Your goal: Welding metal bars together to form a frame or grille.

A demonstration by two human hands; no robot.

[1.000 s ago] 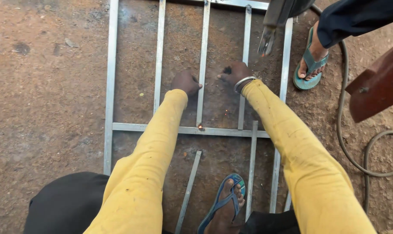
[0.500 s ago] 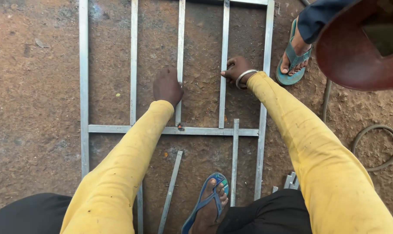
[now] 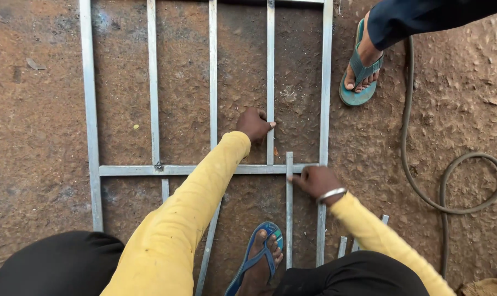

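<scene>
On the reddish dirt floor, in the head view, a grey metal frame of upright bars and one crossbar is laid flat. The left hand is pressed against an upright bar above the crossbar, its grip nearly closed, thumb touching the bar. The right hand, its grip half closed, is set with fingertips on a short loose bar at the crossbar. A co-worker's sandalled foot and a hose are seen near the frame's right edge.
</scene>
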